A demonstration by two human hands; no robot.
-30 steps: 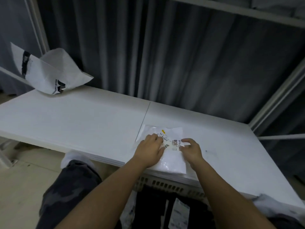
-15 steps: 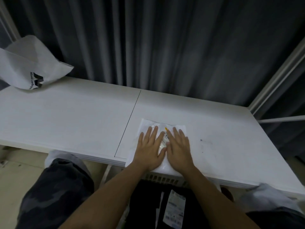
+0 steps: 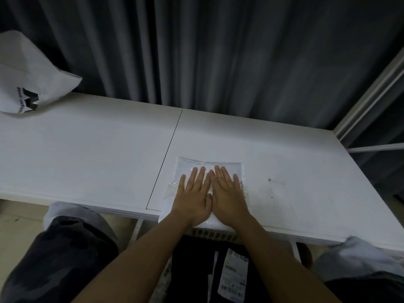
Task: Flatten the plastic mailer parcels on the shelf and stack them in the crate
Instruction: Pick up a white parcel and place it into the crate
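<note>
Head camera view: left hand (image 3: 193, 199) and right hand (image 3: 227, 196), fingers straight and slightly spread, press side by side on a clear plastic mailer parcel (image 3: 188, 171) lying at the white shelf's (image 3: 87, 154) front edge.

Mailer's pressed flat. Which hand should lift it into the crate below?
Left, marginally. The mailer overhangs the shelf edge beside the left hand, so its fingers can curl under. The right hand lies over shelf. The crate is directly below both.
</note>
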